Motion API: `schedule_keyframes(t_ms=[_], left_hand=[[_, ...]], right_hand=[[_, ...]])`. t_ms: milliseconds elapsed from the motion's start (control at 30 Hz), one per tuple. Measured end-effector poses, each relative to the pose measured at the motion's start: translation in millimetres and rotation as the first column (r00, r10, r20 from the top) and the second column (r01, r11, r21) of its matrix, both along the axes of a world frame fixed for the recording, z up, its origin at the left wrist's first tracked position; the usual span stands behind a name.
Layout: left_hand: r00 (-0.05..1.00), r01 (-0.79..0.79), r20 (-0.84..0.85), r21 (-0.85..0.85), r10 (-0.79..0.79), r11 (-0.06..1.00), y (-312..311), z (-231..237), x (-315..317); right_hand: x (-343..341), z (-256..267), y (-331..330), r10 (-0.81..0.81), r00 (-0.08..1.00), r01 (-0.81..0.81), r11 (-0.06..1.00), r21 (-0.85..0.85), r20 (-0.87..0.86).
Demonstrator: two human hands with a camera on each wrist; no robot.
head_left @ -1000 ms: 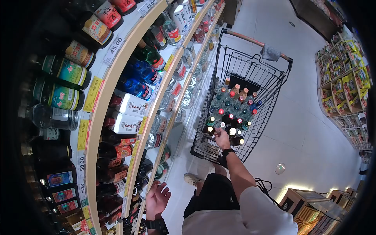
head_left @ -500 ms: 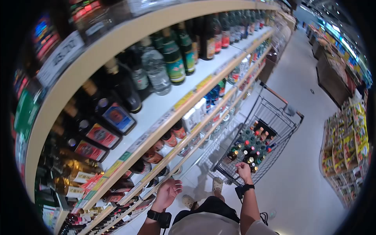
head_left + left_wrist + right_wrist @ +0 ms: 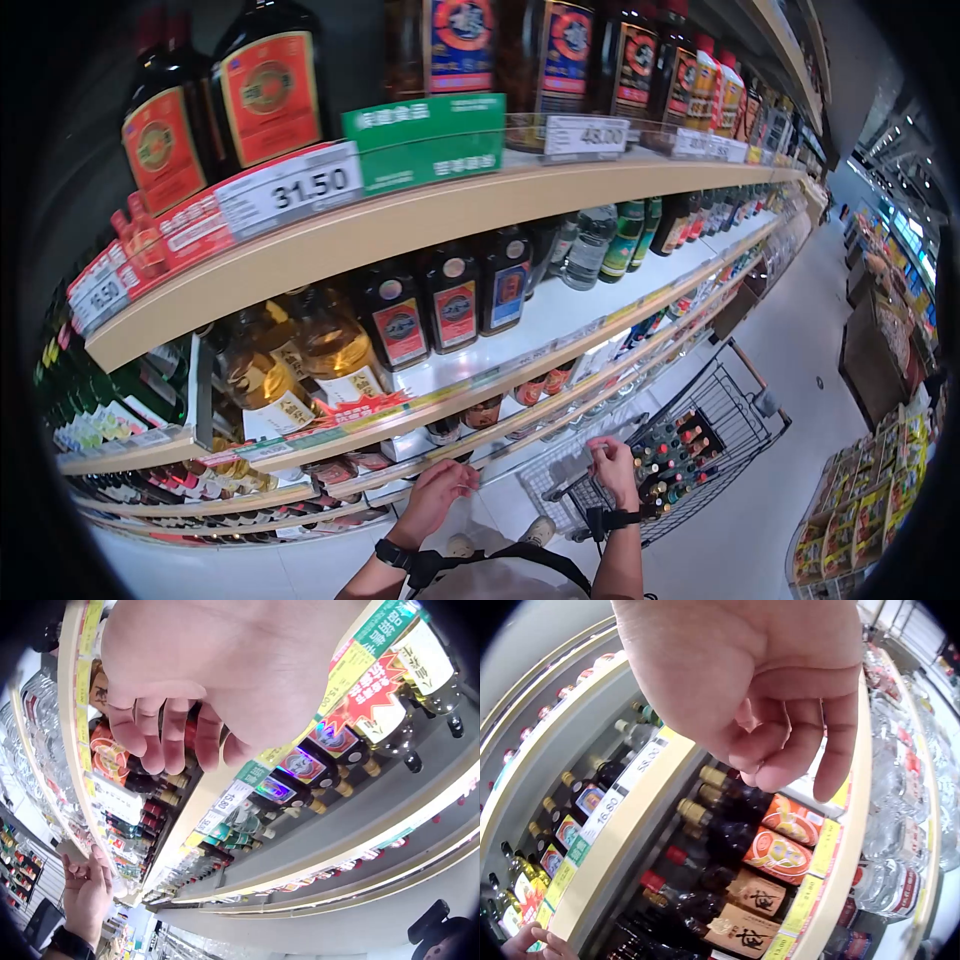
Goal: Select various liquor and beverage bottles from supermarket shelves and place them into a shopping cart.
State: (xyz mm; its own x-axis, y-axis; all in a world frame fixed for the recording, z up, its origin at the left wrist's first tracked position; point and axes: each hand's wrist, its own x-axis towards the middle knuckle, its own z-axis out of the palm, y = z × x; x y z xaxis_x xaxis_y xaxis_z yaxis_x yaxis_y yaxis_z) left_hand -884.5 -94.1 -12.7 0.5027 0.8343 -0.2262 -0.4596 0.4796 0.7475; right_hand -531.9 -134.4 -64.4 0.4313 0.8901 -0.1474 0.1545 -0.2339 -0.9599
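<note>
My left hand (image 3: pixel 440 495) hangs before the lower shelves with its fingers loosely bent and nothing in them. In the left wrist view its palm (image 3: pixel 217 660) overlaps a shelf edge and orange-labelled bottles. My right hand (image 3: pixel 612 470) is empty too, held near the cart's close end. Its fingers (image 3: pixel 780 757) curl loosely in the right wrist view, in front of dark bottles with orange labels (image 3: pixel 778 853). The black wire shopping cart (image 3: pixel 748 362) carries a cluster of capped bottles (image 3: pixel 672 450), partly hidden by the right hand and wrist.
Tiered shelves run along the left, with dark square-shouldered bottles (image 3: pixel 398 318), golden bottles (image 3: pixel 335 335) and red-labelled bottles (image 3: pixel 268 90). A green sign (image 3: pixel 425 145) hangs from the upper shelf edge (image 3: pixel 480 205). Across the aisle stands a rack of yellow packets (image 3: pixel 860 500).
The view has swung left and up along the shelves. My right hand has come away from the bottles in the cart. The left hand has risen, and both hands now sit closer together.
</note>
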Motion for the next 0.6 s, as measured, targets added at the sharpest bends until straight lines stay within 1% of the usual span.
schedule_keyframes(t_ms=[67,100,200,233,333,433,533,600], left_hand=[[0.997,-0.073,0.007,0.021,0.072,0.997,-4.3,3.7,-15.8],[0.995,-0.104,0.011,0.039,0.103,0.994,-2.1,5.4,-23.1],[0.986,-0.166,0.053,0.141,0.160,0.976,-3.4,-1.1,-41.7],[0.983,-0.184,0.039,0.157,0.180,0.970,-4.5,2.6,-46.1],[0.972,-0.229,0.000,0.190,0.233,0.955,-8.7,7.4,-56.1],[0.967,-0.220,-0.070,0.264,0.246,0.939,-10.3,3.3,-68.4],[0.950,-0.291,-0.052,0.211,0.308,0.933,-15.3,13.0,-81.5],[0.938,-0.330,-0.022,0.243,0.345,0.912,-16.5,15.3,-92.3]], right_hand=[[-13.4,18.7,20.3,0.122,0.989,-0.126,0.991,0.047,0.081],[-25.9,44.2,28.0,0.133,0.987,-0.137,0.990,0.039,0.091],[-40.4,62.7,51.8,0.203,0.979,-0.192,0.936,0.294,-0.008],[-53.5,82.1,53.8,0.224,0.974,-0.211,0.929,0.303,-0.009],[-75.7,102.8,62.6,0.284,0.959,-0.274,0.898,0.345,0.021],[-101.7,129.5,65.4,0.365,0.931,-0.349,0.865,0.362,0.025],[-129.8,160.5,76.4,0.405,0.913,-0.389,0.837,0.386,0.042],[-144.9,176.9,84.0,0.420,0.907,-0.401,0.830,0.389,0.038]])
